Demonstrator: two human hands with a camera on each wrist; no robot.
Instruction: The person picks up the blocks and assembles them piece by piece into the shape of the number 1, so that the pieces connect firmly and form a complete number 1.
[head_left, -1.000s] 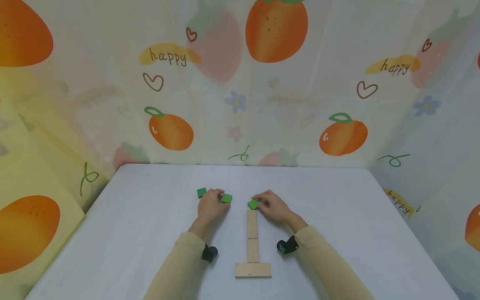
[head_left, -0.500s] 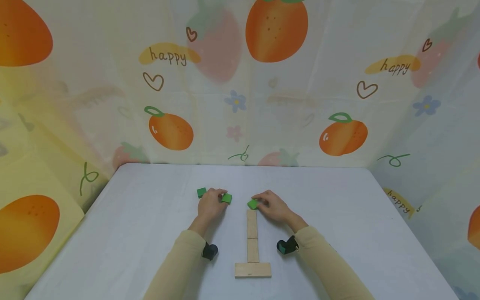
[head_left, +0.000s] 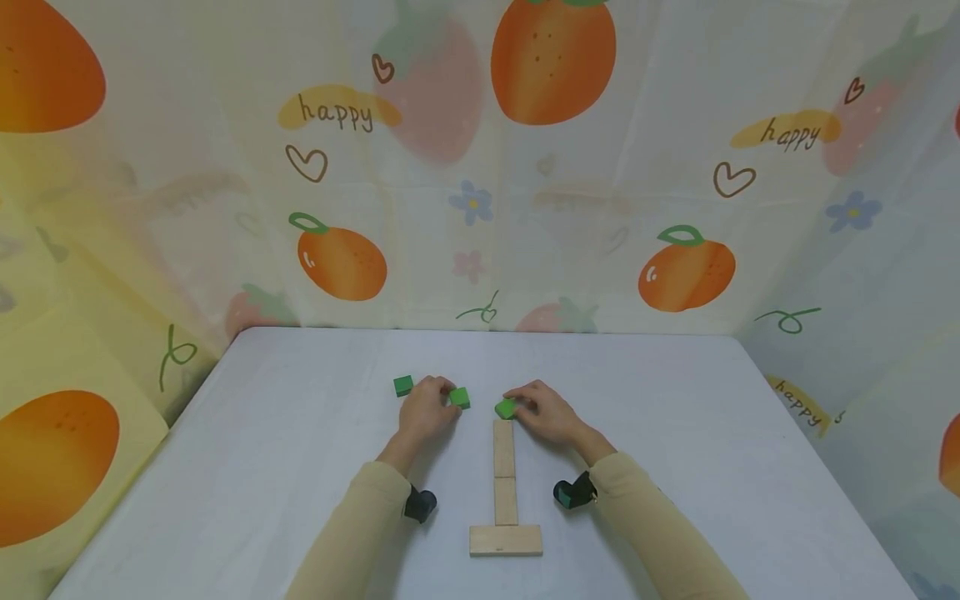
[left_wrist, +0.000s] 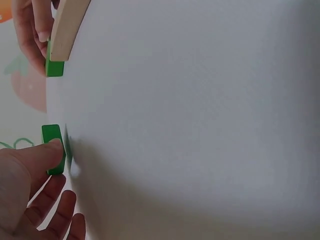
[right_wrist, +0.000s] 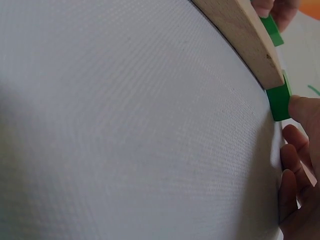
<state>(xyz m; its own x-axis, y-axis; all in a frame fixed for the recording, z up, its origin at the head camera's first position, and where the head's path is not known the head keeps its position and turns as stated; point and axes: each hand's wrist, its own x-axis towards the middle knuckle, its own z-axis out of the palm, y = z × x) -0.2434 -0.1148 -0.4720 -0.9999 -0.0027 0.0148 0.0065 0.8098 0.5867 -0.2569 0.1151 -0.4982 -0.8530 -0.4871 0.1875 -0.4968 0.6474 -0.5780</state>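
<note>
Item: wooden stem [head_left: 505,472], two plain blocks laid end to end on the table [head_left: 675,433], long axis running straight away from the person, near end butted against a wooden crossbar [head_left: 506,540] that lies across it.

Item: green block [head_left: 506,408], at the far end of the stem, touching or just off it; which of the two cannot be told from the head view. The right wrist view shows it [right_wrist: 278,102] hard against the wood end. It sits slightly skewed, one corner toward the stem rather than a flat face. No marked long axis; near square.

Item: second green block [head_left: 459,397], left of the stem and apart from it, also turned a little off square.

Item: third green block [head_left: 402,385], farther left, untouched.

Right hand [head_left: 547,412]: fingertips pinch the block at the stem's end.

Left hand [head_left: 423,410]: fingertips hold the second block, thumb [left_wrist: 47,152] on its near face.

Risks, as judged:
- A push on the skewed block could nudge the far stem piece out of line, since the blocks lie loose.
- The two green blocks may meet corner to face and leave a gap.
- A sleeve [head_left: 360,533] dragging near the crossbar could shift the base.
</note>
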